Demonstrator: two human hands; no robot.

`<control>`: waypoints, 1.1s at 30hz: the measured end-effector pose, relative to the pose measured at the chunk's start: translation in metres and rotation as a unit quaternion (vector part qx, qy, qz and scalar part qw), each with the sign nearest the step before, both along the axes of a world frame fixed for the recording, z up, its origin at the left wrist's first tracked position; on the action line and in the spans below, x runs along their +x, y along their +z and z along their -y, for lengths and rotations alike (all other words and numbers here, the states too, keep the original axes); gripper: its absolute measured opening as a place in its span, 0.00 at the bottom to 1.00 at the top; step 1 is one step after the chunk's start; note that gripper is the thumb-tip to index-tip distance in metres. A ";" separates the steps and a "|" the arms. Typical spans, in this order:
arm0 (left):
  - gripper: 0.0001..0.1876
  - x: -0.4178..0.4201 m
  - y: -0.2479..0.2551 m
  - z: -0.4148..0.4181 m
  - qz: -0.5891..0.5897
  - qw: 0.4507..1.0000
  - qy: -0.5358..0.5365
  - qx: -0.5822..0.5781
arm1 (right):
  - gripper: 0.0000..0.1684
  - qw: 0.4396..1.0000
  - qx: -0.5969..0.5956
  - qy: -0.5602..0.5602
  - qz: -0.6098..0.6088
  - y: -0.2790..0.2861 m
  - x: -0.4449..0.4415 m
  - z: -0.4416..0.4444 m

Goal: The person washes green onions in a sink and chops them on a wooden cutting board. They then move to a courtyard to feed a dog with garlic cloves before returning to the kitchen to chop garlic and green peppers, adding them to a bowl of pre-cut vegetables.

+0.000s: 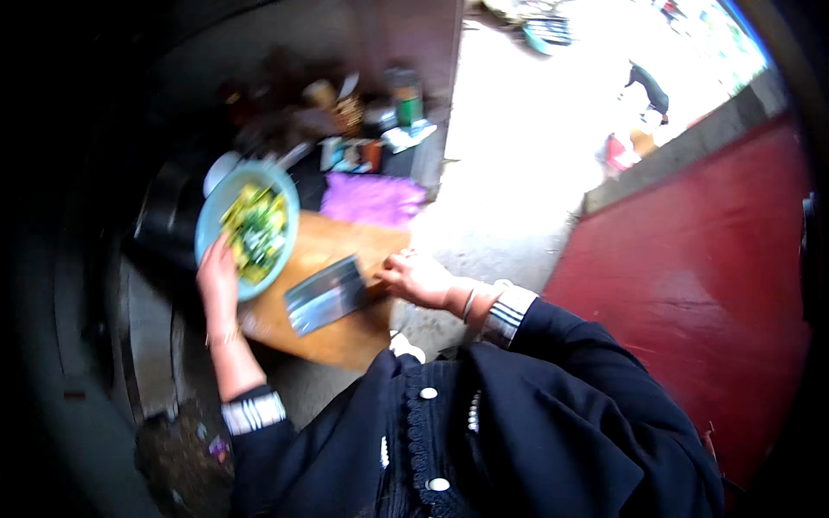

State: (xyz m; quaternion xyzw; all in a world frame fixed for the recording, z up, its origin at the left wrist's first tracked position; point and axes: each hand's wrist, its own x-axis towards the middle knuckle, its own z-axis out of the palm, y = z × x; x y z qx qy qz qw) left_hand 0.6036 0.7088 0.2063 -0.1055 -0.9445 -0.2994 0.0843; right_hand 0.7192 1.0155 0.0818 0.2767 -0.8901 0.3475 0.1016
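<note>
My left hand (219,275) grips the near-left rim of a light-blue plastic basin (293,217), its fingers reaching over the edge. Inside the basin are cut vegetables (256,230), yellow pieces with chopped green and white bits on top. A wide-bladed cleaver (327,294) is over a wooden cutting board (324,239), blade pointing left. My right hand (414,278) is curled at the end of the cleaver's dark handle, where blur softens the fingers. The basin covers the board's left part.
A purple cloth (372,197) lies beyond the board. Behind it stand a jar with green contents (407,100), small packets (353,155) and other blurred goods. A red panel (680,278) rises at the right. A dark animal (647,87) is outside in bright light.
</note>
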 end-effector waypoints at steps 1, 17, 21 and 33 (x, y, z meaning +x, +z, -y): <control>0.14 0.011 -0.010 0.003 -0.033 0.999 0.036 -0.002 | 0.13 0.999 -0.005 0.001 -0.051 0.028 0.004 -0.022; 0.06 -0.015 -0.047 -0.482 0.172 0.919 -0.210 0.285 | 0.19 0.894 0.005 -0.417 0.167 0.031 -0.002 -0.468; 0.04 -0.100 -0.111 -0.544 0.211 0.896 -0.206 0.331 | 0.16 0.913 0.006 -0.375 0.159 0.008 -0.027 -0.524; 0.19 -0.358 -0.040 -0.878 0.357 0.797 -0.351 0.339 | 0.14 0.703 -0.033 -0.567 0.428 -0.048 -0.056 -0.771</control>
